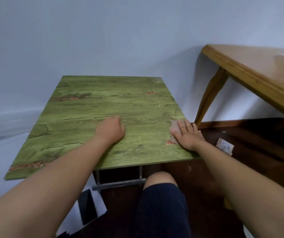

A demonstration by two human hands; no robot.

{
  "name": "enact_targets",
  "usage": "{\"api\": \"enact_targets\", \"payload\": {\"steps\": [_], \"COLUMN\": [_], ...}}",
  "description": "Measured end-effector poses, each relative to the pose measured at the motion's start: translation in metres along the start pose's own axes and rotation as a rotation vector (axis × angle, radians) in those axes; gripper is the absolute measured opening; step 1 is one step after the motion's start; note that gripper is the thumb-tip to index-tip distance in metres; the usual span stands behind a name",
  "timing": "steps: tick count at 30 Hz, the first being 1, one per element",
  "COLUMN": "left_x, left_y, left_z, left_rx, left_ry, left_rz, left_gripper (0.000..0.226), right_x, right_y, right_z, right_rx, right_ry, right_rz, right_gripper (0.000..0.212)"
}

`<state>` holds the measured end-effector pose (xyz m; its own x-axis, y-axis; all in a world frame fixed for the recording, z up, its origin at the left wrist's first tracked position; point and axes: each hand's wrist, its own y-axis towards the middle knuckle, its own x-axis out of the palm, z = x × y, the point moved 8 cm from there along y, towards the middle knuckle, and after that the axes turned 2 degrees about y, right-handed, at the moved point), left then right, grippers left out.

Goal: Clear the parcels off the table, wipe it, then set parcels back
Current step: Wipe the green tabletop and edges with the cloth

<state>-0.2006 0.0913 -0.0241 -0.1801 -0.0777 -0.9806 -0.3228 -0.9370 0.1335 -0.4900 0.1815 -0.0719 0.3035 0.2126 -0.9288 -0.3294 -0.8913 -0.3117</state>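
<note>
Green wood-print desk has its far edge close to the white wall, and the top's wide open to the far and left. My left hand sits mid-desk, fingers curled under, holding nothing I can see. My right hand lies flat, fingers straight, at the right edge on a brownish worn patch. A taller wooden table crowds the right. One parcel lies on the dark floor to the right, a white-and-black parcel near my knee.
</note>
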Motion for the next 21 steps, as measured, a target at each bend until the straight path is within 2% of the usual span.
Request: {"api": "enact_targets", "payload": {"steps": [4, 12, 21], "left_x": [0.002, -0.001, -0.013], "left_y": [-0.017, -0.043, -0.063], "left_z": [-0.006, -0.026, -0.094], "left_rx": [0.055, -0.017, -0.088], "left_ry": [0.063, 0.062, 0.004], "left_rz": [-0.13, -0.078, -0.058], "left_gripper": [0.045, 0.046, 0.05], "right_x": [0.008, 0.022, 0.036], "right_y": [-0.022, -0.062, -0.076], "right_z": [0.001, -0.004, -0.052], "right_rx": [0.018, 0.033, -0.031], "right_ry": [-0.028, -0.061, -0.096], "right_rz": [0.014, 0.027, 0.019], "right_gripper": [0.075, 0.078, 0.075]}}
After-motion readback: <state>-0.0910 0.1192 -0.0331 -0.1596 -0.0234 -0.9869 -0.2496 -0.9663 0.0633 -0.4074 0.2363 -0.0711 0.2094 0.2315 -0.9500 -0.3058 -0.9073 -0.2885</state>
